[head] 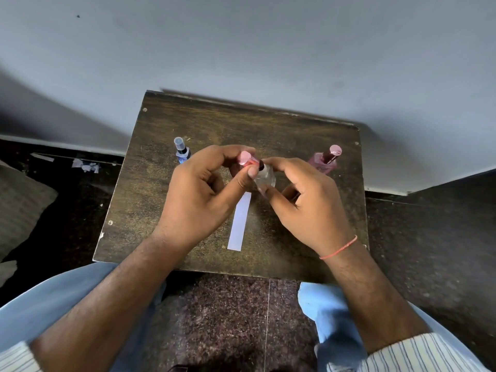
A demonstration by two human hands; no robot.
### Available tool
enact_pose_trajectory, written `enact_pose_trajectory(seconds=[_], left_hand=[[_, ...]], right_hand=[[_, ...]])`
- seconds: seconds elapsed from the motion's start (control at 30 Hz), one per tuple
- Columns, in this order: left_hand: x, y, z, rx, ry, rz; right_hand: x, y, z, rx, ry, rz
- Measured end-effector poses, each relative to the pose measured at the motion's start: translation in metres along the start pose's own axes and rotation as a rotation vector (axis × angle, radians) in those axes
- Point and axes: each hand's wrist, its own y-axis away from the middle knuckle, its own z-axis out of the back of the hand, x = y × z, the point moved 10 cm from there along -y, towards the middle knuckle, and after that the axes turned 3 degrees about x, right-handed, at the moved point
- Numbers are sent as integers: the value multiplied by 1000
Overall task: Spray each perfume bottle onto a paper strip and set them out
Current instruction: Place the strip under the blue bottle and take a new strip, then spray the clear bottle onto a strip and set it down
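Note:
Above the middle of a small dark wooden table [188, 124], my right hand [303, 200] grips a clear glass perfume bottle [265, 178], tilted with its neck toward the left. My left hand [204, 191] pinches the bottle's pink cap [245, 158] at the neck between thumb and fingers. I cannot tell whether the cap is on or off the neck. A white paper strip [239, 224] lies flat on the table below the bottle, between my hands. A blue bottle with a clear cap [182, 151] stands at the back left. A pink bottle with a pink cap [326, 158] stands at the back right.
The table stands against a grey wall [241, 49]. Dark speckled floor surrounds it, with paper scraps [86, 165] on the floor to the left. My knees in light blue trousers [330, 312] sit under the table's near edge.

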Motion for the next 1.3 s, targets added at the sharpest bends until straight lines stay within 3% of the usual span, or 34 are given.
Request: enact_pose_trajectory(seconds=[0.13,0.37,0.5,0.77,0.9,1.1,1.3], left_hand=[[17,3,0,-21,83,110],[40,7,-9,81,-329,200],[56,10,-6,103,-406,300],[61,12,4,99,-507,328],[49,14,5,92,-496,303],[26,19,4,84,-529,251],[34,25,1,149,-608,303]], right_hand=[[-11,5,4,-36,-38,-34],[-23,11,3,-56,-163,-147],[-24,12,4,-61,-196,-201],[-20,12,1,-34,-285,-250],[-22,13,-14,64,-557,-354],[-9,12,-37,157,-1186,-509],[3,13,-45,265,-1429,-559]])
